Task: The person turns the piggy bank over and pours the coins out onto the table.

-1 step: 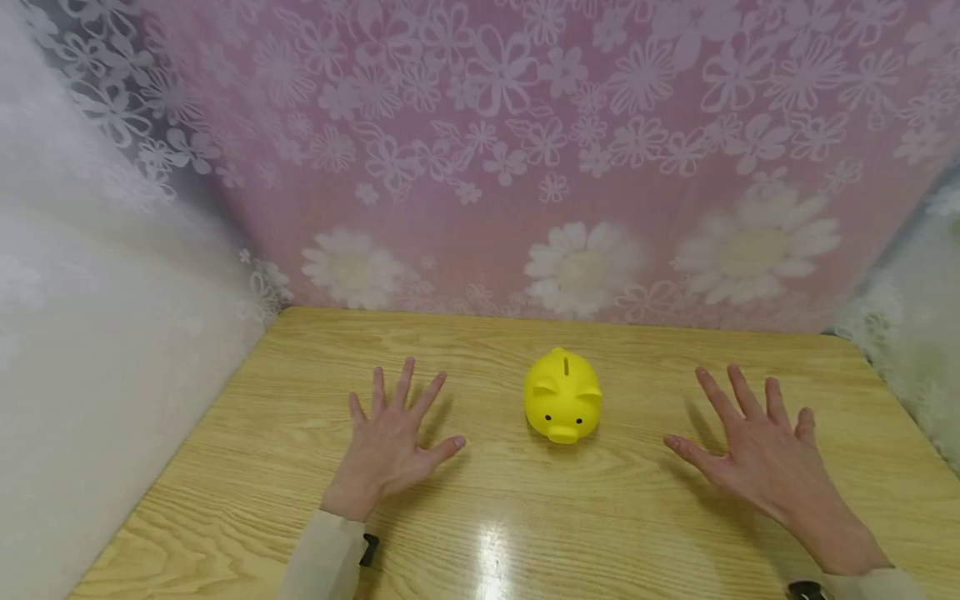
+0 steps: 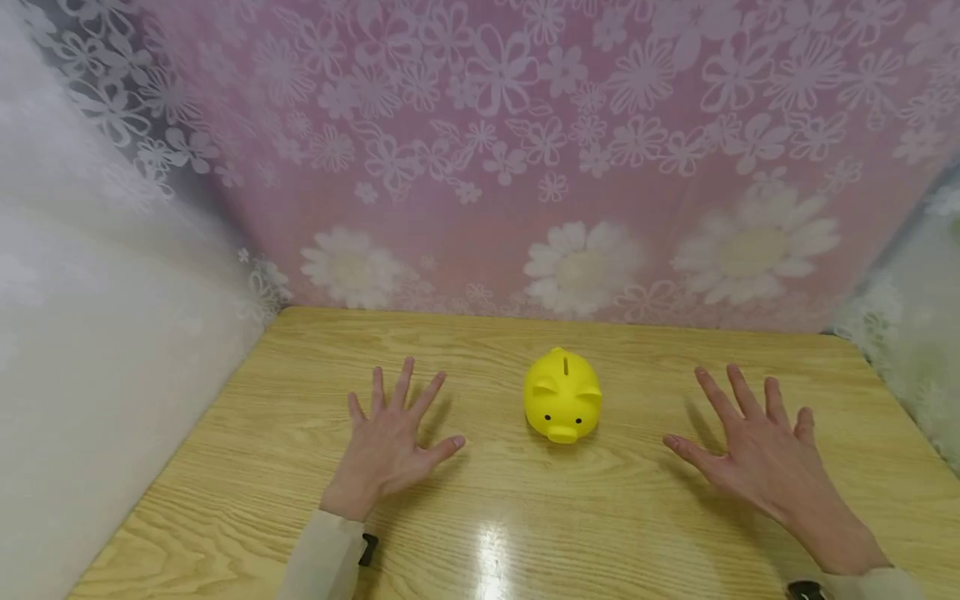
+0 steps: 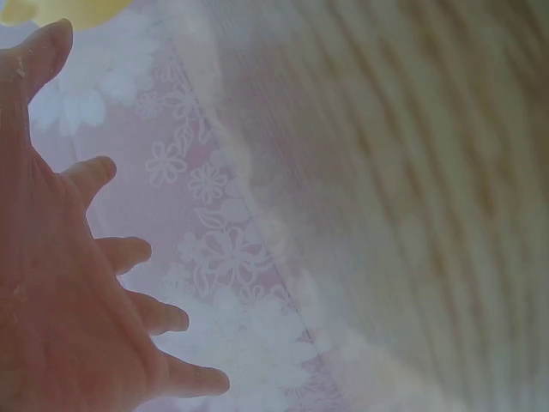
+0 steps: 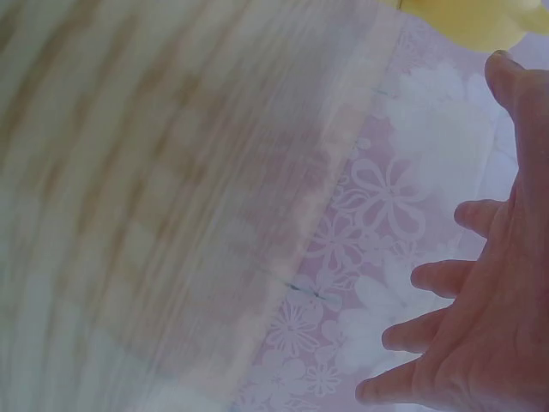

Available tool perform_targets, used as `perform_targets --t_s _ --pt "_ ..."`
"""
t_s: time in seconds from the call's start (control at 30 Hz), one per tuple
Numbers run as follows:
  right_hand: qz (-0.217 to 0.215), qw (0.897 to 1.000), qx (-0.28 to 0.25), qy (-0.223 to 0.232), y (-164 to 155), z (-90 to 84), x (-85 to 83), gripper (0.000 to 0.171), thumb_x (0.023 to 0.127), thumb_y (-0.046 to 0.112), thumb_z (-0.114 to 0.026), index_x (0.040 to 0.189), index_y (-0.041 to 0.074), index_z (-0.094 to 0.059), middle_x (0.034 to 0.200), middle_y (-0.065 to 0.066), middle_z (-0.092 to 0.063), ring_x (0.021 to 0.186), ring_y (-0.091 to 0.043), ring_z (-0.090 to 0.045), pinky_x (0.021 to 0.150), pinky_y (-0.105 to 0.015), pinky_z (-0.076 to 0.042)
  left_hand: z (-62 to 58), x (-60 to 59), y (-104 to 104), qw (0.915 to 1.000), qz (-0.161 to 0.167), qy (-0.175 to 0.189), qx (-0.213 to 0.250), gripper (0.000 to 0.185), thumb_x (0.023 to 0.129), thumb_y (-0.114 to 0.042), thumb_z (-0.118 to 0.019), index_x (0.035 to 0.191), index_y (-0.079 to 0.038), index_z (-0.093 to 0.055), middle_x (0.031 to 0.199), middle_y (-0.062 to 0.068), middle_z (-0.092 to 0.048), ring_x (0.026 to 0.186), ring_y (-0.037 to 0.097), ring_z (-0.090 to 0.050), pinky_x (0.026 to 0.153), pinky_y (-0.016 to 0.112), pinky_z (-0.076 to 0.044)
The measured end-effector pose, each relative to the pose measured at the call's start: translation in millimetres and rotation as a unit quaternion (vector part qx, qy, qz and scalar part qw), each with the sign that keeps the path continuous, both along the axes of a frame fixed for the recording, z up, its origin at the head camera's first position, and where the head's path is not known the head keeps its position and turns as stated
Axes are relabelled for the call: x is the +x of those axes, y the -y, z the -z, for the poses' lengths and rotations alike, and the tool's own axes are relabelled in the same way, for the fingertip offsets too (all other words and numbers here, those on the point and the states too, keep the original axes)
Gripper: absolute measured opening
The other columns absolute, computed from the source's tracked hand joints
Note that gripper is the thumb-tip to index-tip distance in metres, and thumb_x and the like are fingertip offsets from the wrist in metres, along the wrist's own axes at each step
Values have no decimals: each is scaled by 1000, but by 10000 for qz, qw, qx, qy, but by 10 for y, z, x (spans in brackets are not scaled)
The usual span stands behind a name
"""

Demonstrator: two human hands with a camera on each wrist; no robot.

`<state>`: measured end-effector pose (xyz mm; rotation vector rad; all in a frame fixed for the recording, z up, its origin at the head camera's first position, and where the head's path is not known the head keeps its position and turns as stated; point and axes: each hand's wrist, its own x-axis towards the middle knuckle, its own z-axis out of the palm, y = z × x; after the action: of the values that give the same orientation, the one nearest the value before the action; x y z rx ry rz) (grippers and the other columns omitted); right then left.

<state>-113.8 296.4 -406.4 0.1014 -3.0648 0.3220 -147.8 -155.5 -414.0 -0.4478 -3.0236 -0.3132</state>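
A yellow piggy bank stands upright on the wooden table, its snout toward me and the coin slot on top. To its left, with a gap between, my left hand is spread palm down, fingers straight and holding nothing. My right hand is spread in the same way on the other side, apart from the bank. In the left wrist view, part of the yellow bank shows beyond the thumb. The right wrist view catches its edge above my right thumb.
Pale wood grain covers the table, which reflects a bright light near the front. A pink curtain with white flowers hangs behind the back edge. Whitish cloth borders the left side, and similar cloth the right.
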Motion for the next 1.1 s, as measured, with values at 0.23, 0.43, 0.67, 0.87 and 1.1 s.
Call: perform_targets --t_s 0.23,0.43,0.67,0.87,1.1 --pt "12 9999 80 -59 -5 25 -9 101 90 77 -54 166 28 -7 168 -30 -10 141 -73 -9 94 -93 -11 -24 6 -4 9999 18 18 114 88 89 -83 -45 162 -45 -13 174 6 0 154 56 -1 108 89 -11" --pt "-24 10000 31 -86 12 43 -4 100 90 76 -54 166 28 -9 168 -29 -13 142 -72 -10 95 -93 -12 -19 11 4 9999 19 -55 125 89 89 -83 -46 162 -44 -14 174 7 -4 153 58 -7 107 89 -13" --pt "-356 9987 -316 -185 68 26 -10 98 92 70 -59 166 26 -13 168 -29 -16 143 -69 -18 97 -91 -17 -19 25 5 9992 94 15 388 89 89 -80 -50 163 -39 -21 174 10 -8 154 57 -4 108 89 -12" --pt "-952 9883 -1182 -175 203 24 -55 90 93 58 -68 164 22 -25 169 -24 -19 147 -62 -22 99 -85 -30 -30 18 -40 9946 454 217 906 86 90 -72 -57 163 -40 -22 174 5 -13 157 48 -8 114 83 -16" --pt "-1520 9781 -1373 -370 433 19 -109 83 93 55 -70 161 28 -31 169 -14 -26 144 -49 -38 96 -73 -46 -52 6 -168 9833 840 471 1546 84 92 -69 -58 162 -41 -23 173 -4 -16 159 39 -14 119 75 -20"
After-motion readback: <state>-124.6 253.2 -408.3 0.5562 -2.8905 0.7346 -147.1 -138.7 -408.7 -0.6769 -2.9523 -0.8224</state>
